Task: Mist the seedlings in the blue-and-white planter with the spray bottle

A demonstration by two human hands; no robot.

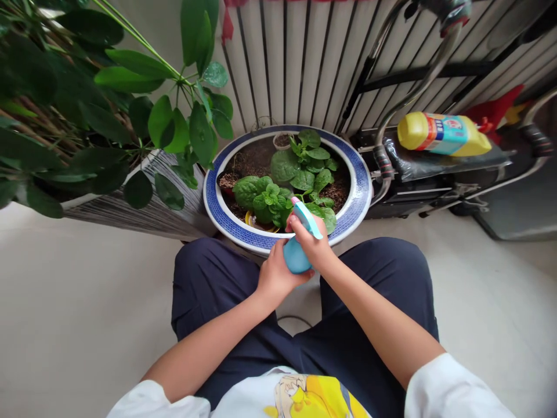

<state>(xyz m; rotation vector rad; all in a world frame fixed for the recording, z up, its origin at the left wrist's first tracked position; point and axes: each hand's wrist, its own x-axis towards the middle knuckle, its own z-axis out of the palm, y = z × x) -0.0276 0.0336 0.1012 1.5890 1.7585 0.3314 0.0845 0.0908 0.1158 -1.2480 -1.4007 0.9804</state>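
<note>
A blue spray bottle (296, 256) with a pink nozzle is held between my two hands, over the near rim of a round pot. My left hand (278, 276) wraps around the bottle's body. Higher up, my right hand (314, 244) is closed around the neck and trigger of the spray head. The nozzle points away from me at leafy green plants (268, 200) with wet-looking leaves. They grow in dark soil inside the blue and white ceramic pot (363, 184). A small white cup (282, 141) of soil sits at the pot's far side.
A large leafy houseplant (169, 125) overhangs the pot from the left, in a grey-streaked planter (148, 197). At right, a metal-framed cart (383, 157) carries a yellow bottle (444, 134) lying on its side. A white radiator (300, 64) stands behind.
</note>
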